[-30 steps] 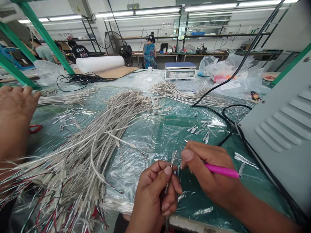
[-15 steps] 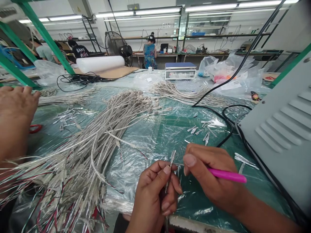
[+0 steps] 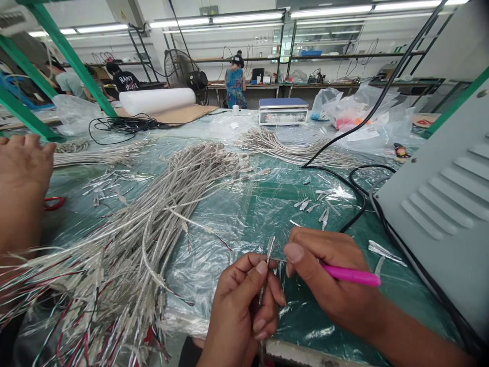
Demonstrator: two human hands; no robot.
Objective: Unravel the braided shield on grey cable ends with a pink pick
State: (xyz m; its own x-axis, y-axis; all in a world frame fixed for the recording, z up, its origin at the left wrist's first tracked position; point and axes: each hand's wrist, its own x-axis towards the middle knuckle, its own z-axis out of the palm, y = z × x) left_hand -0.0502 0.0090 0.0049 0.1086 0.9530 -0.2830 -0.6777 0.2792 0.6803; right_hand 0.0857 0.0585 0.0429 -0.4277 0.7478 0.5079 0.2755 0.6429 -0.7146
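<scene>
My left hand point(image 3: 240, 306) is closed in a pinch on the end of a silvery shielded cable point(image 3: 269, 250), which sticks up between thumb and forefinger. My right hand point(image 3: 328, 275) grips a pink-handled tool point(image 3: 351, 276) like a pen, its thin metal tip touching the cable end. A big bundle of the same silvery cables point(image 3: 153, 219) with red, green and black inner wires fans out on the plastic-covered green table point(image 3: 263, 204) to my left.
Another person's hand point(image 3: 23, 178) rests at the left edge near red-handled scissors point(image 3: 53, 203). A grey machine housing point(image 3: 443, 204) with black cords point(image 3: 351, 178) stands on the right. Foil scraps point(image 3: 321, 204) lie ahead. A scale point(image 3: 283, 111), bags, fan and co-workers are behind.
My right hand shifted slightly, moving the tool tip back and forth at the cable end. The left hand keeps its pinch. The other person's hand slid a little left.
</scene>
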